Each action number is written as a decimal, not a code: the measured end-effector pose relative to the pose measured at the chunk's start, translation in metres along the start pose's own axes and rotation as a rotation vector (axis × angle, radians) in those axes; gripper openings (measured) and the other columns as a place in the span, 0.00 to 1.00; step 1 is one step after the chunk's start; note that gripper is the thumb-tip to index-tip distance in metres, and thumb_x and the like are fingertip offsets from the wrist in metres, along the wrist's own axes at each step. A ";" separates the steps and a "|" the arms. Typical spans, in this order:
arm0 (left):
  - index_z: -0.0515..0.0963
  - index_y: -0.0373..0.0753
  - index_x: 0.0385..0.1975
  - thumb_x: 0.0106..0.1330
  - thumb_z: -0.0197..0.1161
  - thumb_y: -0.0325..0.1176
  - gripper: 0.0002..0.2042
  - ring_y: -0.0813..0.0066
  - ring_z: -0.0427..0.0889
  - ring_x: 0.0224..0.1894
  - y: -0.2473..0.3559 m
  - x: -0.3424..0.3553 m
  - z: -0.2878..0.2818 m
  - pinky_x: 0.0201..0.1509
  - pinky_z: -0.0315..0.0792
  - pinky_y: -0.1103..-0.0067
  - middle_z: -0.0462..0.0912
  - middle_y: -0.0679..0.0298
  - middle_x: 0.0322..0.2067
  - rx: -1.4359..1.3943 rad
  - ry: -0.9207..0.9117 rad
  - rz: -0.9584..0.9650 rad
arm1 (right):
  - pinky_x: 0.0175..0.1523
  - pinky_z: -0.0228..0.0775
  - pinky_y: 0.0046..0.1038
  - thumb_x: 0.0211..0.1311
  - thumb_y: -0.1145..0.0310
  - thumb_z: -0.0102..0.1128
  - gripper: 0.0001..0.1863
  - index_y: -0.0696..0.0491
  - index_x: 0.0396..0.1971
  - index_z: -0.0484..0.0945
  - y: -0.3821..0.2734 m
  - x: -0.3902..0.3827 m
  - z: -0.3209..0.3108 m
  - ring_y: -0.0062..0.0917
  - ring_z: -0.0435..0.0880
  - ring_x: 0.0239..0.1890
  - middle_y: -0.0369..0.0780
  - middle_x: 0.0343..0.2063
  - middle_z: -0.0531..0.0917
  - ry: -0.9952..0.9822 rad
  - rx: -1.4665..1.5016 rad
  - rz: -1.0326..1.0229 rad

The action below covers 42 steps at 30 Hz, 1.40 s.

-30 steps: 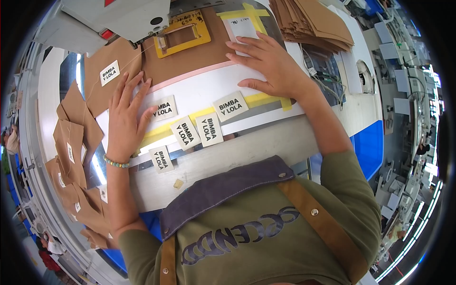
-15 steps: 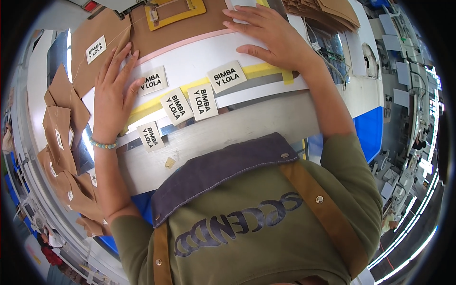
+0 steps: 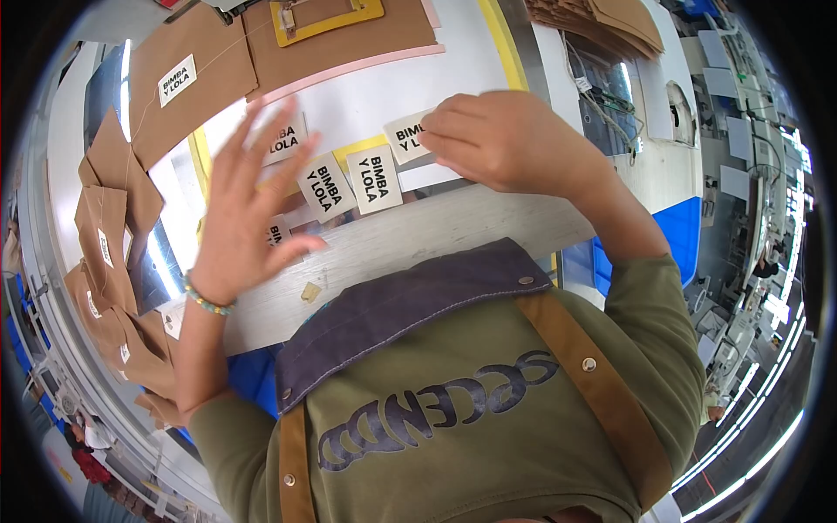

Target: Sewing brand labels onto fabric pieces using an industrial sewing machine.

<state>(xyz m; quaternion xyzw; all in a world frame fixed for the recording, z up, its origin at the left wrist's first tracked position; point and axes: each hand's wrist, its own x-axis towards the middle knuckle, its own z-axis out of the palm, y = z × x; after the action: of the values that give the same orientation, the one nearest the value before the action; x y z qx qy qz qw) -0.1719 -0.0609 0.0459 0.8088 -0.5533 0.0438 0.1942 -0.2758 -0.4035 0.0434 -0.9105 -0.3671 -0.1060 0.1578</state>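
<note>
Five white labels (image 3: 373, 179) with black lettering lie scattered on the wearer's side of the yellow frame (image 3: 336, 28), between it and the bare grey edge of the desk (image 3: 475, 213); a sixth label (image 3: 177, 80) rests on the brown panel (image 3: 222, 100) left of that frame. Since nothing visible pins the five down, a brush from a palm or wrist could knock one askew or slide it over its neighbour, and the pair partly hidden behind the left hand (image 3: 240, 209) seem most exposed. A careless pinch might crease the rightmost label (image 3: 405, 139). Bumping the pink strip (image 3: 349, 71) just below the yellow frame could likewise shift the brown sheet (image 3: 408, 30) under it. As for the hands, the left is wide open, fingers spread and blurred, below and left of the frame, with nothing in its grasp. The right hand (image 3: 514, 144), below and right of the frame, is partly closed, its bunched fingertips over the outer end of the rightmost label; whether they grip or merely touch it, I cannot tell.
</note>
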 end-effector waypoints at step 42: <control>0.79 0.34 0.64 0.73 0.69 0.34 0.21 0.49 0.72 0.73 -0.077 0.092 0.028 0.76 0.70 0.61 0.79 0.55 0.67 -0.003 0.085 -0.104 | 0.70 0.75 0.37 0.77 0.53 0.63 0.24 0.57 0.60 0.84 0.098 0.101 0.038 0.34 0.77 0.71 0.39 0.64 0.84 0.062 -0.419 0.111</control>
<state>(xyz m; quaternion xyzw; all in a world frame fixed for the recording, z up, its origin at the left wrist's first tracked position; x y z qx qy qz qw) -0.0709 -0.1275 0.0262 0.8336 -0.5018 0.0671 0.2210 -0.1327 -0.3919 0.0190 -0.9385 -0.2815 -0.1993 -0.0181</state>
